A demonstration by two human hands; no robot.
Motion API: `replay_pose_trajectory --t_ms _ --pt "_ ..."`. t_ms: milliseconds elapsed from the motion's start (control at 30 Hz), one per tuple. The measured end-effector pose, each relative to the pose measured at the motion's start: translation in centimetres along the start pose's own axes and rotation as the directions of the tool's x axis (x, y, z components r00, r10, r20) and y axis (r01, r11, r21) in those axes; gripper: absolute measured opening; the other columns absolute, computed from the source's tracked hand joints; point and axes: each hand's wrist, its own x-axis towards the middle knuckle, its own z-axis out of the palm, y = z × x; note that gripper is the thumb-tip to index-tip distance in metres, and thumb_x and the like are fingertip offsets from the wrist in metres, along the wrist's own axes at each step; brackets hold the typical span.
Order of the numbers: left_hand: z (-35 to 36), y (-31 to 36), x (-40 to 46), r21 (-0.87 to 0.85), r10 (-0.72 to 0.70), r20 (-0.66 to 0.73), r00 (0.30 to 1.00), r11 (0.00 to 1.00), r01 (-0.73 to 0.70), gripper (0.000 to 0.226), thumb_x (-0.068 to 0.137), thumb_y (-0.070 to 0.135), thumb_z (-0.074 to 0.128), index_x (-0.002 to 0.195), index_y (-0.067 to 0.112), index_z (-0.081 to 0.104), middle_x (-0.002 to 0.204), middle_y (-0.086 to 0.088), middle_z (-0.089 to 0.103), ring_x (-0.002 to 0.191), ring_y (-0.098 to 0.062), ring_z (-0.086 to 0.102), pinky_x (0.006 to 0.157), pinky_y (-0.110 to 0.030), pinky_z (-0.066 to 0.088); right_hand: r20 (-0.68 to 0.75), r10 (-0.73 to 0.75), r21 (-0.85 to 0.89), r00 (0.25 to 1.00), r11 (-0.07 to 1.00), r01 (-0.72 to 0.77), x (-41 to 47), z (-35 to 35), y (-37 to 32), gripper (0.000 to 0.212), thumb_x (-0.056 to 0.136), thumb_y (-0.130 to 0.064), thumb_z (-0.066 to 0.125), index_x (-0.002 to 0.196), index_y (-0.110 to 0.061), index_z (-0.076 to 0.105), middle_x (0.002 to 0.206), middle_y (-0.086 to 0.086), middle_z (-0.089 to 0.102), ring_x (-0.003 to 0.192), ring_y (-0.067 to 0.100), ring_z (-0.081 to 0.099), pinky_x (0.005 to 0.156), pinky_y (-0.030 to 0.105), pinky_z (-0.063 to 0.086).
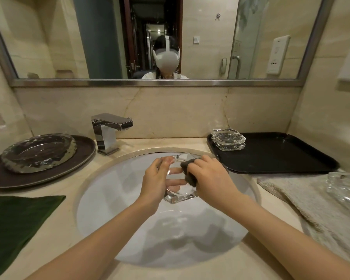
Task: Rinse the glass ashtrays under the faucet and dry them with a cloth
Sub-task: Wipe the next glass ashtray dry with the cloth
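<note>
Centrally, over the white sink [113,199]: clear glass ashtray [179,196] held tilted, left hand [156,178] gripping its edge at nine o'clock with fingers curled beneath the glass, right hand [208,176] at three o'clock pinching a bunched grey cloth [189,174] against its rim. Around it, in the head view: chrome faucet [109,132] at eleven o'clock, second ashtray [228,139] on the black tray [281,154] at two o'clock.

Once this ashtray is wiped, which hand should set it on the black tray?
Left hand: it already grips the clear glass ashtray. Right hand holds the dark grey cloth, though the black rectangular tray lies rightward.
</note>
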Motion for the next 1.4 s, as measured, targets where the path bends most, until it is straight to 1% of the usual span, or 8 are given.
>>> replay_pose_trajectory --t_ms 133,233,400,633,767,967,1233,1400 --pt "-0.2 0.2 -0.3 -0.021 -0.012 -0.011 1.000 1.000 0.012 0.025 0.098 0.034 0.042 0.106 0.015 0.056 0.096 -0.010 0.069 0.069 -0.030 0.071 0.052 -0.030 0.055 -0.099 0.271 0.159 0.958 0.954 -0.253 0.0 -0.3 0.2 0.016 0.068 -0.009 0.036 0.062 -0.017 0.049 0.058 -0.003 0.052 0.059 0.024 0.048 0.052 0.028 0.032" --pt "-0.4 0.8 -0.2 -0.055 -0.019 -0.036 0.999 0.998 0.017 0.028 0.098 0.037 0.041 0.106 0.015 0.056 0.097 -0.010 0.070 0.077 -0.036 0.069 0.048 -0.023 0.050 0.070 0.499 0.297 0.864 0.816 -0.495 -0.1 -1.1 1.6 0.011 0.077 -0.007 0.046 0.068 -0.013 0.046 0.062 0.000 0.050 0.068 0.023 0.046 0.058 0.032 0.036" --pt "0.4 1.9 0.1 -0.052 0.002 0.024 1.000 0.999 -0.001 0.029 0.099 0.040 0.036 0.103 0.018 0.055 0.092 -0.005 0.071 0.066 -0.025 0.072 0.055 -0.026 0.051 0.248 0.608 0.483 0.754 0.597 -0.641 0.4 -2.8 2.7 0.034 0.085 -0.048 0.053 0.075 -0.016 0.062 0.068 0.001 0.064 0.074 0.022 0.062 0.071 0.039 0.050" --pt "5.2 4.5 3.4 -0.142 -0.111 0.172 0.979 0.980 0.136 0.036 0.101 0.037 0.034 0.120 0.008 0.043 0.085 -0.008 0.070 0.056 -0.022 0.069 0.052 -0.027 0.046 0.338 0.654 0.253 0.676 0.629 -0.735 2.1 -6.0 6.1 0.035 0.075 -0.037 0.062 0.048 -0.020 0.049 0.046 -0.007 0.045 0.051 0.011 0.042 0.050 0.026 0.032" --pt "9.4 5.7 5.3 -0.128 -0.263 0.287 0.921 0.942 0.309 0.027 0.100 0.030 0.041 0.115 0.009 0.048 0.071 -0.004 0.070 0.048 -0.016 0.067 0.049 -0.024 0.045 0.400 0.684 0.268 0.609 0.548 -0.792 2.9 -8.2 10.3 0.026 0.077 -0.033 0.063 0.064 -0.010 0.063 0.054 0.000 0.049 0.052 0.014 0.040 0.050 0.026 0.030" --pt "13.4 6.0 8.4 0.393 -0.414 0.357 0.837 0.880 0.268 0.011 0.094 0.017 0.054 0.101 0.008 0.053 0.087 -0.007 0.060 0.041 -0.012 0.061 0.040 -0.016 0.047 0.443 0.729 0.180 0.522 0.498 -0.848 2.3 -8.5 16.4 0.027 0.081 -0.029 0.064 0.062 -0.012 0.058 0.061 0.002 0.048 0.057 0.013 0.040 0.050 0.026 0.031" --pt "20.2 6.0 14.4 0.370 -0.302 0.341 0.890 0.914 0.168 0.041 0.089 0.005 0.061 0.123 -0.009 0.043 0.129 -0.020 0.046 0.047 -0.021 0.066 0.040 -0.022 0.052 0.518 0.770 0.053 0.372 0.405 -0.913 4.0 -9.0 25.4 0.029 0.077 -0.029 0.071 0.089 -0.002 0.067 0.084 0.011 0.061 0.070 0.021 0.054 0.063 0.029 0.044" --pt "24.5 3.8 18.4 0.589 -0.159 0.257 0.953 0.807 -0.024 0.022 0.086 0.010 0.065 0.074 0.003 0.048 0.077 -0.009 0.060 0.060 -0.018 0.066 0.045 -0.020 0.051 0.488 0.815 -0.080 0.313 0.399 -0.913 4.1 -7.2 29.7 0.025 0.079 -0.025 0.072 0.072 -0.007 0.057 0.071 0.007 0.056 0.061 0.018 0.051 0.054 0.026 0.040"
